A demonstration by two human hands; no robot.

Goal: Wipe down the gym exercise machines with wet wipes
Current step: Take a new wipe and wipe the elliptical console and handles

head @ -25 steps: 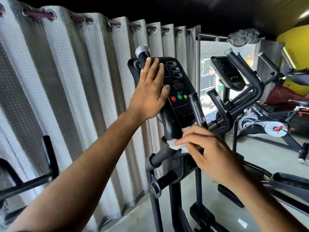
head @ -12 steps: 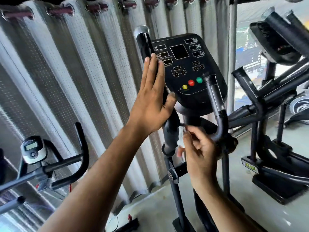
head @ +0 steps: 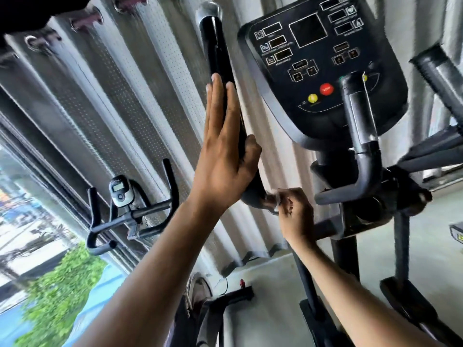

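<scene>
Up close, a glossy black elliptical handlebar (head: pixel 218 56) with a chrome cap rises beside a matte console (head: pixel 323 68) with round red and yellow buttons. Behind hangs a pleated, dotted grey curtain (head: pixel 120 101) above a pale concrete floor (head: pixel 263 291). With fingers straight and together, the left hand (head: pixel 223 156) presses flat against the handlebar. Lower down, the right hand (head: pixel 295 214) pinches a white wet wipe (head: pixel 276 197) around the bar's bend.

Grey perforated curtain (head: pixel 105 101) across upper left; green foliage (head: pixel 57 291) beyond the window (head: pixel 22 221) at lower left.
</scene>
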